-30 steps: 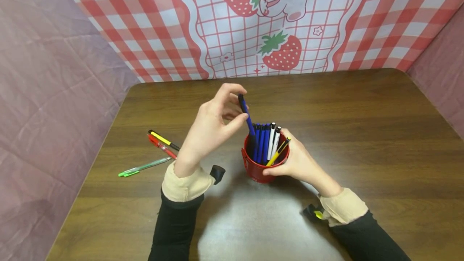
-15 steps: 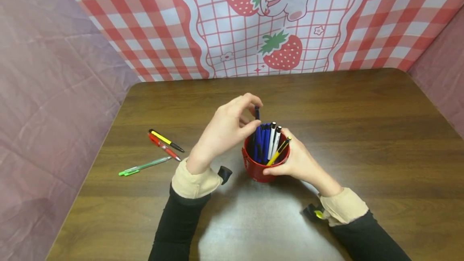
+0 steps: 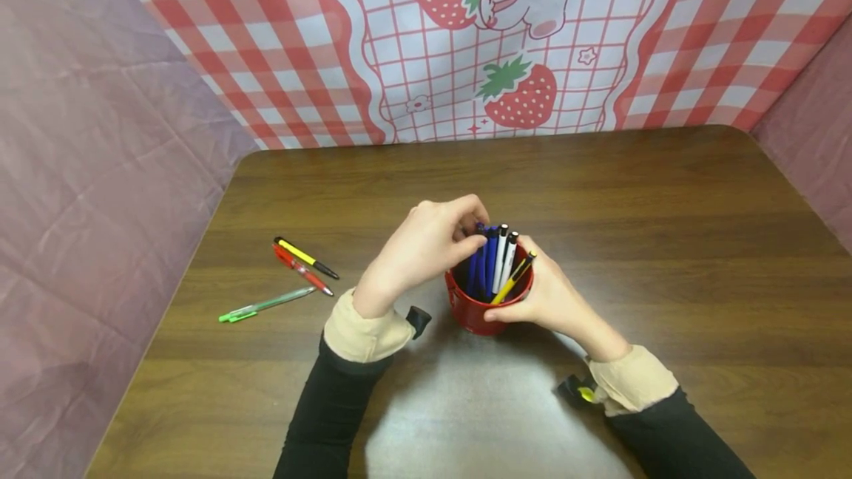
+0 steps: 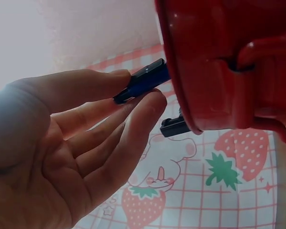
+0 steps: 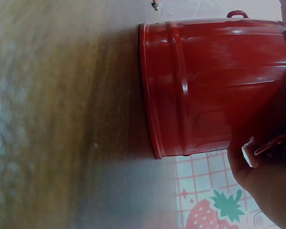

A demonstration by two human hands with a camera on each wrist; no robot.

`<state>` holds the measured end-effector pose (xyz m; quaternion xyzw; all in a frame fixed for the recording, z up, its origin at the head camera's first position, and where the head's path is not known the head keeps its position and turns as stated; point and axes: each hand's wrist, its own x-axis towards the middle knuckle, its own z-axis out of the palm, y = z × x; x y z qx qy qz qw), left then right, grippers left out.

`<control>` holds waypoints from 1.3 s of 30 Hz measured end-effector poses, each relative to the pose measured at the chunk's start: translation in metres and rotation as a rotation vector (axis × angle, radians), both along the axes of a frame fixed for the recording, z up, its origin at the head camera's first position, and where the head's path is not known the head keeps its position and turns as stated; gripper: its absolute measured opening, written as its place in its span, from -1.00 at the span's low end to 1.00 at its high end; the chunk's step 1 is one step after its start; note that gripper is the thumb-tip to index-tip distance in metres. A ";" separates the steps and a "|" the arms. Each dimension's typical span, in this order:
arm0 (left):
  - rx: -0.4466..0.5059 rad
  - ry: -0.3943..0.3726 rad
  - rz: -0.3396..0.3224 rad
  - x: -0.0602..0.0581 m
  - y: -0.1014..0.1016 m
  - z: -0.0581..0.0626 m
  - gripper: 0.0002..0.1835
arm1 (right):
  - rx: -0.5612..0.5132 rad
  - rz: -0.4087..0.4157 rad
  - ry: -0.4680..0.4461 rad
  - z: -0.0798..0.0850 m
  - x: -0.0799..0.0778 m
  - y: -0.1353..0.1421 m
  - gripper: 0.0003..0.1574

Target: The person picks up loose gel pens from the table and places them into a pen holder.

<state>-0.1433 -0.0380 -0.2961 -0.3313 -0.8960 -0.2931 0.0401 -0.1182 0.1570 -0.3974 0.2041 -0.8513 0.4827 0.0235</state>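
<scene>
A small red metal bucket (image 3: pixel 478 316) stands on the table with several pens upright in it: blue ones, white pens (image 3: pixel 501 261) and a yellow pen (image 3: pixel 514 279) leaning to the right. My left hand (image 3: pixel 426 246) is at the bucket's left rim, pinching the top of a blue pen (image 4: pixel 148 85) between thumb and fingers. In the left wrist view the pen's lower part is hidden inside the bucket. With thumb in front and fingers behind, my right hand (image 3: pixel 549 298) grips the bucket's right side.
On the table left of the bucket lie a yellow-and-black pen (image 3: pixel 306 257), a red pen (image 3: pixel 302 270) and a green pen (image 3: pixel 266 305). The brown table (image 3: pixel 665 242) meets a red-and-white checked cloth (image 3: pixel 299 58) at the back.
My left hand has moved right and down, lowering the blue pen into the bucket among the others. The right hand has stayed on the bucket.
</scene>
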 end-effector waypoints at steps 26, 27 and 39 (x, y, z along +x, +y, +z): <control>-0.266 0.016 0.047 -0.005 0.009 -0.008 -0.81 | 0.014 -0.005 0.004 0.000 0.001 -0.001 0.16; -0.267 0.016 0.048 -0.005 0.009 -0.008 -0.81 | 0.013 -0.005 0.003 0.000 0.001 -0.001 0.15; -0.253 0.008 0.058 -0.005 0.009 -0.007 -0.79 | 0.012 -0.007 0.016 0.000 0.001 -0.001 0.14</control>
